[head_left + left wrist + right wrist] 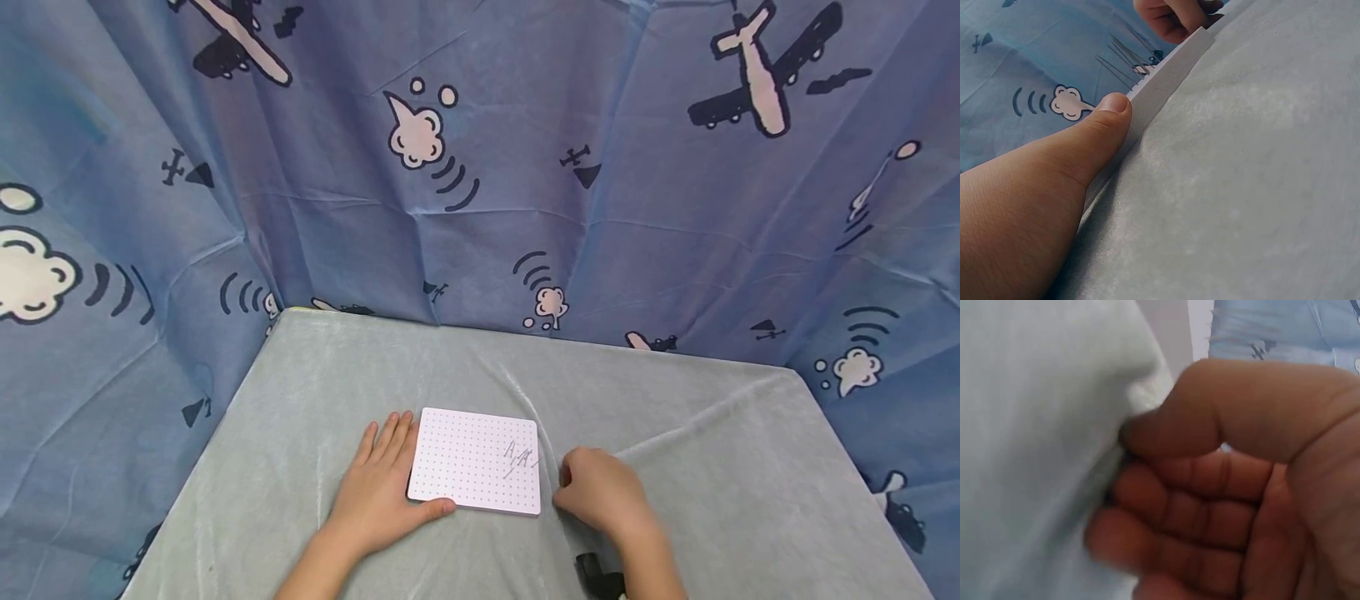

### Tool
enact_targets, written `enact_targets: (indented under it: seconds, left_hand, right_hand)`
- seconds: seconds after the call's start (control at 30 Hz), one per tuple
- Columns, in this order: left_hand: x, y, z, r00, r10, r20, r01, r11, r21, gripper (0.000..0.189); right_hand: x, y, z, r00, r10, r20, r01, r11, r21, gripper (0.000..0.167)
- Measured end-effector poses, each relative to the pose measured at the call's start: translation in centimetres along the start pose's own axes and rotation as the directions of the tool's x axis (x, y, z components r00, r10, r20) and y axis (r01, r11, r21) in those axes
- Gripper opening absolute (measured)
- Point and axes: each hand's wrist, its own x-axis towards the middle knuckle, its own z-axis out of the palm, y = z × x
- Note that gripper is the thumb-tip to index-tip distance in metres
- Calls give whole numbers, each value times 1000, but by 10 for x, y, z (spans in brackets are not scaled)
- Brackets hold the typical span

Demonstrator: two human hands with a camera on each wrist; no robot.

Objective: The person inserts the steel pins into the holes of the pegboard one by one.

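Note:
A white pegboard (474, 467) with rows of small holes lies flat on the grey cloth (360, 358). Thin grey metal pins (519, 457) stand up in its right part, and the left wrist view shows them (1124, 59) slanting above the edge. My left hand (382, 487) lies against the board's left side, fingers straight, its thumb (1107, 122) along the near edge. Just right of the board, my right hand (603, 492) has its fingers curled at the cloth. In the right wrist view a cloth fold runs up between its thumb (1166, 431) and fingertips.
A black strap-like device (596, 577) sits beside the right wrist. Creases cross the cloth to the right of the board. Behind and beside the table hangs a blue curtain (487, 167) with airplane and cloud prints.

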Motion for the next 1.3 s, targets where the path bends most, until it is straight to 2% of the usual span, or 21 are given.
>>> enact_targets:
  seconds: [0.13,0.33,0.43,0.53,0.67,0.93,1.17,1.3]
  left_hand:
    - [1,0,1,1000,3,5,-3,1000,2,133]
    - [2,0,0,1000,8,-2,-8,1000,3,133]
    - [2,1,0,1000,7,-7,-7,1000,4,132]
    - [2,1,0,1000,8,-15,-8,1000,7,131]
    - [2,1,0,1000,10,-21,-10,1000,9,130]
    - [1,1,1,1000,12,-28,-11,1000,15,131]
    - [1,0,2,999,13,-39,-12,1000,17,132]
    - [0,-1,3,999,13,-43,-12,1000,11,132]
  right_hand:
    - [3,7,-6,1000,-7,-21,9,994,108,22]
    - [6,9,-14,983,-34,-182,81,963,257,15]
    - [6,6,-14,963,-45,-266,136,932,335,13]
    - [8,3,-10,934,-52,-354,207,886,416,13]
    - [15,1,0,900,-64,-431,282,840,464,13]
    - [24,3,16,881,-186,-436,361,858,365,14]
    - [24,2,19,879,-185,-440,363,857,365,14]
    - [25,0,20,887,-182,-424,346,870,351,15]
